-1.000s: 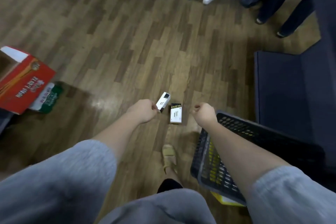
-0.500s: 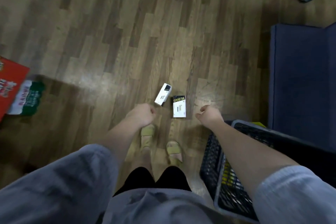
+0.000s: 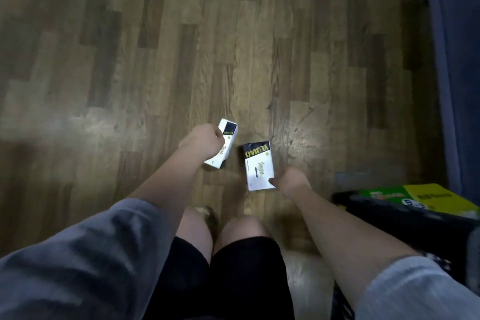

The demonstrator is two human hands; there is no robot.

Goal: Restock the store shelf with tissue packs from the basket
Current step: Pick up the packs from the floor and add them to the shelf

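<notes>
Two white tissue packs with black-and-yellow ends lie on the wooden floor in front of me. My left hand (image 3: 202, 141) is curled over the left tissue pack (image 3: 228, 138) and covers its left side. My right hand (image 3: 291, 182) has its thumb on the near corner of the right tissue pack (image 3: 258, 163); its fingers are hidden. The black plastic basket (image 3: 405, 218) stands at my right, and a green-and-yellow package (image 3: 426, 196) shows inside it. No shelf is in view.
A dark blue padded seat (image 3: 462, 60) runs along the right edge, beyond the basket. My knees and sandalled feet (image 3: 207, 215) are just behind the packs. Bare wooden floor (image 3: 181, 47) stretches ahead and to the left.
I have crouched lower, so the packs look larger. Both hands went down from above the packs onto them. The red box at the left is out of view.
</notes>
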